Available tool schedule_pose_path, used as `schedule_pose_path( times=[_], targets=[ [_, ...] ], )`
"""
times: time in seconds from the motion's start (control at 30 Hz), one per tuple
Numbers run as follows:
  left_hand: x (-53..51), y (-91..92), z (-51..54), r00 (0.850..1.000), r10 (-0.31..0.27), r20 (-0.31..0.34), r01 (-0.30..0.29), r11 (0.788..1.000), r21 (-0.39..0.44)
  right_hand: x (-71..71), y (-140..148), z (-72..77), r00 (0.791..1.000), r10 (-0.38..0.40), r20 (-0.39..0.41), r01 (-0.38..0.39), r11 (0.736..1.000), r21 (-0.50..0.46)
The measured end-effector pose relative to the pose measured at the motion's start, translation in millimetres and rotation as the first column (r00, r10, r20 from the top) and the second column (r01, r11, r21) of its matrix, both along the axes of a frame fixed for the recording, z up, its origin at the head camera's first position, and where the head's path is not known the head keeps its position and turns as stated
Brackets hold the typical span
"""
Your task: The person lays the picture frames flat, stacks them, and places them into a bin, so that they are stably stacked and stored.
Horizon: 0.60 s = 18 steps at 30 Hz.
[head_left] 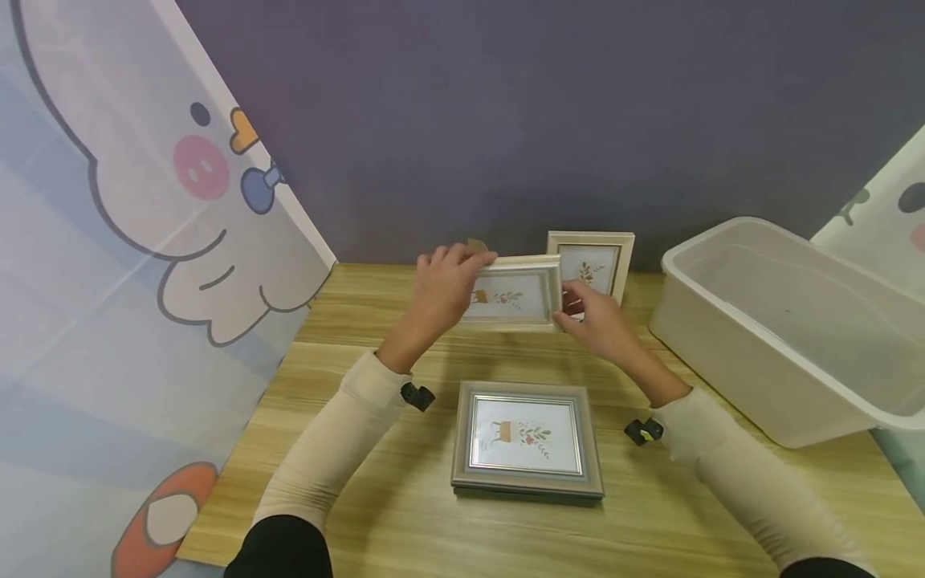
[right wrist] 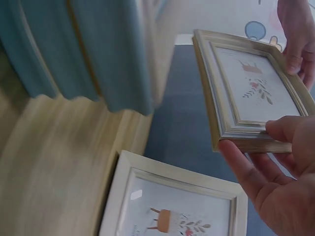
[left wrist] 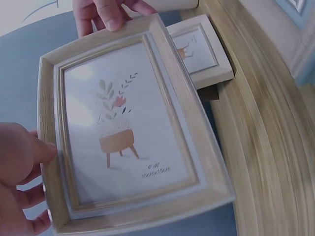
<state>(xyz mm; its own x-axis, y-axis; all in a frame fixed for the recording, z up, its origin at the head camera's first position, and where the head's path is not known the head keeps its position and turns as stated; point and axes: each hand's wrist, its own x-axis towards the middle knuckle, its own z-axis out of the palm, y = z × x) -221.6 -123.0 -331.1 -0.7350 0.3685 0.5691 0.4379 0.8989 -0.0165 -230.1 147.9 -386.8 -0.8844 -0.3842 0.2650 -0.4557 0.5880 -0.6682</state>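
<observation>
Both hands hold a beige picture frame (head_left: 509,297) above the back of the table, turned sideways, its printed plant picture facing me. My left hand (head_left: 444,289) grips one end, thumb on the front in the left wrist view. At the opposite end my right hand (head_left: 598,321) pinches the border, with the thumb (right wrist: 283,129) on the front and fingers beneath. Behind the right hand a cream picture frame (head_left: 623,269) stands upright near the wall, partly covered. Closer to me lies a grey-beige picture frame (head_left: 527,486), face up, on what looks like a stack.
A large white plastic bin (head_left: 766,345) stands on the right of the wooden table (head_left: 347,321). The dark wall (head_left: 542,120) rises along the back edge, and a cartoon-printed panel (head_left: 144,281) borders the left side. A small tan piece (head_left: 477,245) shows behind the held frame.
</observation>
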Motion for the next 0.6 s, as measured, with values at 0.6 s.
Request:
schedule_pose_path(
  times=[0.6],
  targets=[
    [3.3, 14.0, 6.5, 0.995, -0.078, -0.065, 0.081, 0.995, 0.054, 15.1, 3.8, -14.5, 0.999, -0.032, -0.017, 0.029, 0.989, -0.142]
  ],
)
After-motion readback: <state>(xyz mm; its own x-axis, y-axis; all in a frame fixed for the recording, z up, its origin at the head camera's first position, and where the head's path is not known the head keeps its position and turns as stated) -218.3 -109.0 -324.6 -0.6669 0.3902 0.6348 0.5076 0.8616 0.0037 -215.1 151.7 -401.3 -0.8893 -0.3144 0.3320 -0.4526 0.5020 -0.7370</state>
